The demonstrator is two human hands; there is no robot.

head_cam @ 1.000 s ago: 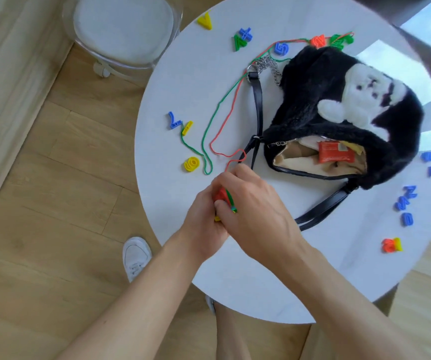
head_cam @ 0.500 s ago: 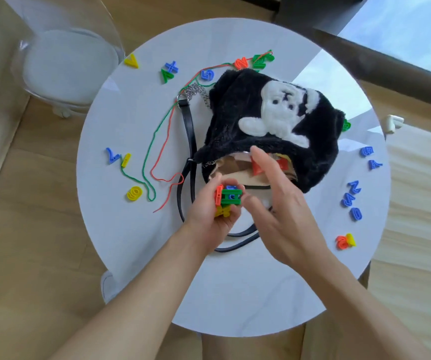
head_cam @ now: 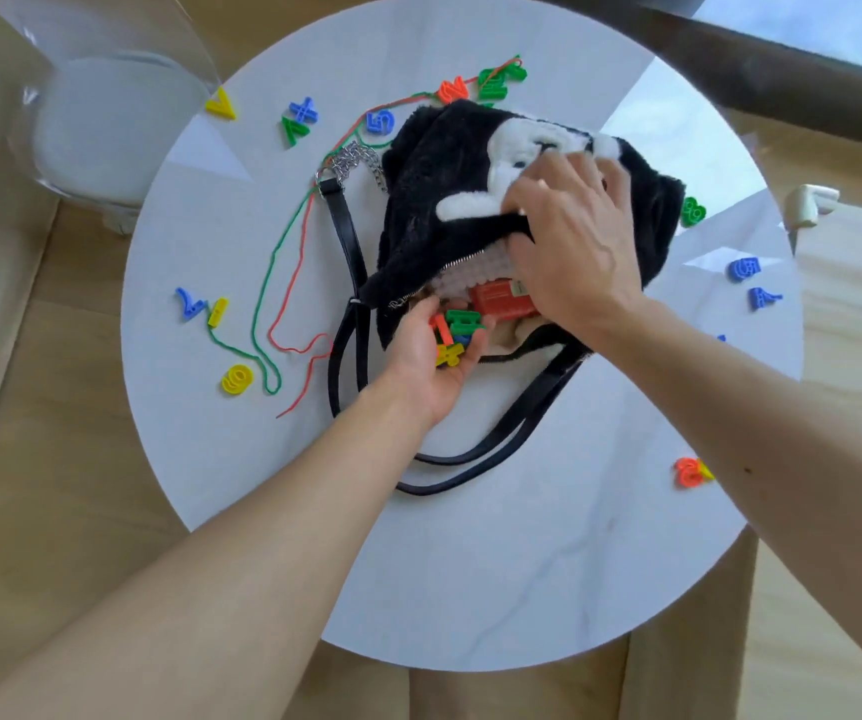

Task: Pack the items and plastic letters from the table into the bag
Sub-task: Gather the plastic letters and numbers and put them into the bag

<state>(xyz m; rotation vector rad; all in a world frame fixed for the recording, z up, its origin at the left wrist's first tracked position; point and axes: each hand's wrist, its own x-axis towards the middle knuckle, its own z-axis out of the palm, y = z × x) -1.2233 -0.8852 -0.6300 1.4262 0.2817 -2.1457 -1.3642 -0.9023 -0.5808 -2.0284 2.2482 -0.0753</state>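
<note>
So the right hand [head_cam: 569,236] has now grabbed the bag [head_cam: 428,200] at 12 o'clock by its lip and pulled it open, left hand [head_cam: 418,361] clutching letters [head_cam: 457,330] sits at the mouth, ready to dump

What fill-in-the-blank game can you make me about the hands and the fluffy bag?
1. The left hand holds plastic letters at the ___'s mouth.
2. The right hand holds open the fluffy bag, mostly ___ in colour.
3. Inside it sits a ___ box.
Missing words: bag, black, red.
</note>
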